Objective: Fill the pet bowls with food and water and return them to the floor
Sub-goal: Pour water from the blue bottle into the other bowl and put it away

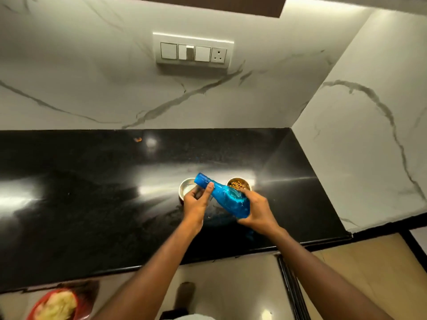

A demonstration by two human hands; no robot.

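Note:
A blue plastic bottle is tilted over the black counter, its capped neck pointing up and left. My right hand grips its wide lower body. My left hand holds the neck, thumb pressed just below the cap. Behind the neck sits a steel bowl, partly hidden by my left hand; its contents cannot be made out. To its right stands a second steel bowl holding brown kibble, partly covered by the bottle.
A marble wall with a switch panel rises behind the counter, and another marble wall closes the right side. On the floor at lower left lies a red bowl with pale contents. A dark foot shows below the counter edge.

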